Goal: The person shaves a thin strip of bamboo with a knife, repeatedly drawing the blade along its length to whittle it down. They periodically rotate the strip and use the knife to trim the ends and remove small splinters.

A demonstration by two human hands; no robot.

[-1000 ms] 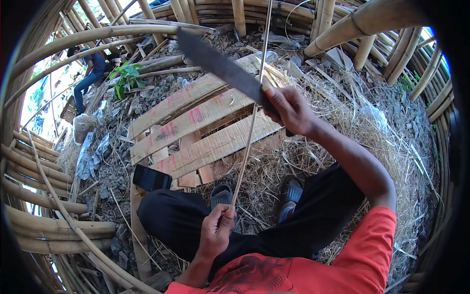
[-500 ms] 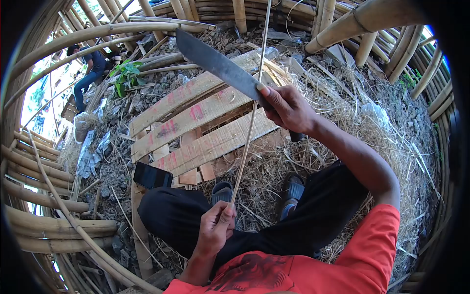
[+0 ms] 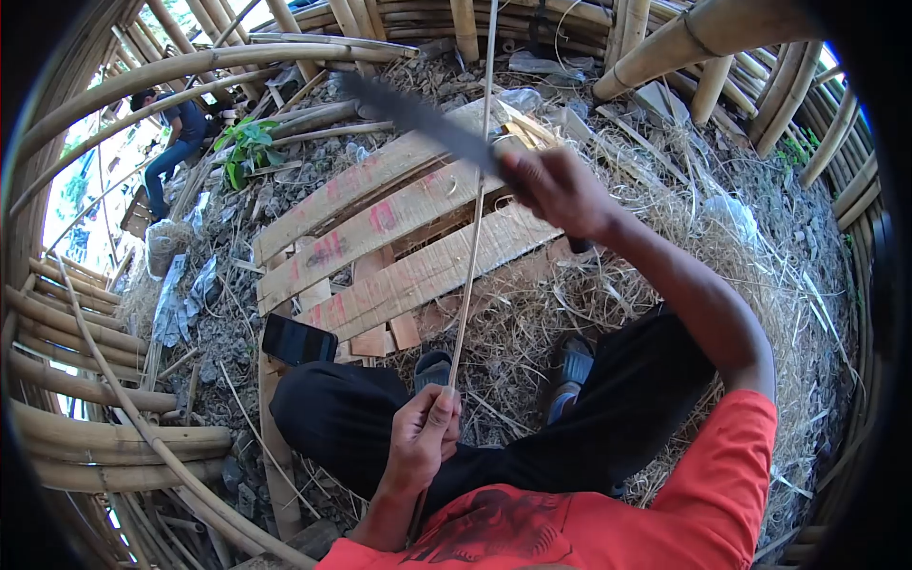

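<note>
A long, thin bamboo strip [image 3: 472, 256] runs upward from my lap past the top of the view. My left hand [image 3: 426, 429] is closed around its lower part, with the thumb lying along it. In my right hand [image 3: 560, 190] is a machete [image 3: 418, 119], its broad dark blade pointing up and to the left and smeared by motion. The blade crosses the strip near the handle, overlapping it in this view. The butt of the handle shows below my right fist.
Wooden slats [image 3: 399, 285] marked in red lie before my knees, with a phone [image 3: 298, 339] beside my left knee. Shavings [image 3: 655, 332] cover the ground. Bamboo poles [image 3: 114, 442] stand around me. A person [image 3: 171, 147] sits at the far left beyond a green plant [image 3: 245, 147].
The machete and my right hand have shifted slightly, and the blade is now blurred. The strip's upper end has swung a little to the left. My left hand keeps its grip.
</note>
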